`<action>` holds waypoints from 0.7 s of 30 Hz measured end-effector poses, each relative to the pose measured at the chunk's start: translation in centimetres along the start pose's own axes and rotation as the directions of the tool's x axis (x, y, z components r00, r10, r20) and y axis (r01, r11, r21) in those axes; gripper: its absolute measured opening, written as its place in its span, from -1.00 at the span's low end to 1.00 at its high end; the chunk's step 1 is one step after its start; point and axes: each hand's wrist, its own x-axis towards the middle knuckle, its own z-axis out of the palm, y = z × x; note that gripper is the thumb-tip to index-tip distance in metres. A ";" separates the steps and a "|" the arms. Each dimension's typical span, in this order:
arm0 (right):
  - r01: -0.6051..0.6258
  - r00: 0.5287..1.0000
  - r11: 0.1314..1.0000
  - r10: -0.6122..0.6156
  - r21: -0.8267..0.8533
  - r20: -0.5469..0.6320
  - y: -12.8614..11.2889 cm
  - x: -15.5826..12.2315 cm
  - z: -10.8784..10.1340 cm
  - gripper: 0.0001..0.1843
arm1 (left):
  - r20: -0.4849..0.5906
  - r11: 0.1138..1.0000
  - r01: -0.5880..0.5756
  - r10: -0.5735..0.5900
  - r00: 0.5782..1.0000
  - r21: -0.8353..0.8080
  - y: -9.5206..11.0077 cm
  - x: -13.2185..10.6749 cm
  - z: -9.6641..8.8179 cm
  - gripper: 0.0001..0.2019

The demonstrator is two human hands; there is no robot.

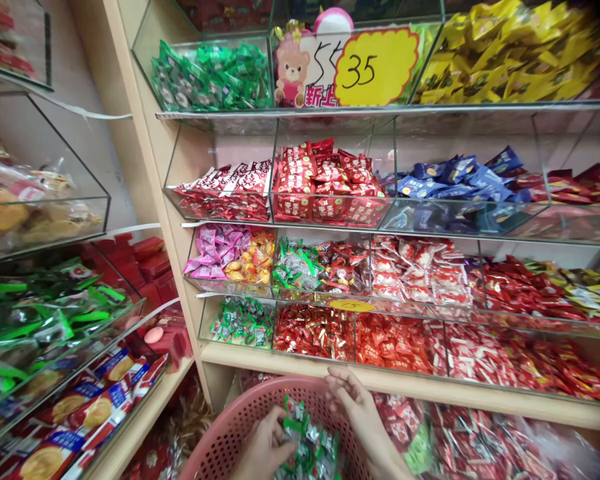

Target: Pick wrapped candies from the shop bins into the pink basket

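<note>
A pink plastic mesh basket (230,427) sits at the bottom of the view, just below the wooden shelf edge. Inside it lies a heap of green-and-silver wrapped sweets (310,447). My left hand (265,447) is low in the basket, with its fingers curled on the edge of that heap. My right hand (353,407) hovers over the basket's far rim, fingers loosely apart, holding nothing. The basket's lower part is cut off by the frame.
Tiers of clear acrylic bins (325,180) full of wrapped sweets rise ahead on a light wooden shelf (380,383). More bins (45,333) stand to the left. Red packets (460,440) fill the space right of the basket. A yellow "35" sign (377,67) stands on top.
</note>
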 end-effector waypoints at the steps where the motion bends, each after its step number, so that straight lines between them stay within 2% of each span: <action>1: 0.005 1.000 1.000 -0.005 0.001 -0.011 0.3 0.2 -0.1 -0.47 | -0.017 0.992 0.005 -0.003 1.000 0.123 -0.1 0.0 0.1 -0.69; 4: 0.016 1.000 1.000 -0.016 -0.012 -0.015 1.0 0.6 -0.2 -0.47 | -0.067 0.915 0.018 0.010 0.998 0.403 -0.6 0.3 0.0 -0.58; 7: 0.021 0.999 0.999 -0.020 -0.025 0.041 1.3 1.0 -0.4 -0.47 | -0.096 0.842 0.057 -0.006 0.995 0.537 -1.5 1.0 -0.4 -0.44; 9: 0.064 0.997 0.997 -0.062 -0.032 0.049 1.4 1.1 -0.5 -0.48 | -0.155 0.803 0.041 0.064 0.986 0.594 -2.2 1.4 -0.9 -0.45; 10: 0.094 0.995 0.995 -0.092 -0.039 0.041 1.3 1.2 -0.5 -0.48 | -0.201 0.787 0.020 0.132 0.971 0.616 -2.5 1.6 -1.3 -0.47; 12: 0.135 0.991 0.989 -0.133 -0.061 0.034 1.1 1.2 -0.5 -0.48 | -0.313 0.757 0.003 0.267 0.912 0.654 -3.1 2.0 -2.2 -0.52; 14: 0.141 0.989 0.987 -0.137 -0.079 0.051 0.9 1.1 -0.4 -0.47 | -0.423 0.739 0.066 0.308 0.852 0.671 -3.6 2.2 -3.3 -0.54; 15: 0.141 0.989 0.986 -0.136 -0.084 0.055 0.8 1.1 -0.3 -0.47 | -0.460 0.736 0.113 0.287 0.840 0.667 -3.8 2.3 -3.8 -0.53; 17: 0.162 0.987 0.983 -0.160 -0.085 0.029 0.9 0.9 0.0 -0.47 | -0.467 0.741 0.178 0.201 0.861 0.647 -4.0 2.2 -4.6 -0.52; 21: 0.269 0.960 0.954 -0.276 -0.130 -0.041 1.5 0.7 0.7 -0.51 | -0.361 0.805 0.196 0.024 0.932 0.560 -3.2 1.5 -5.4 -0.57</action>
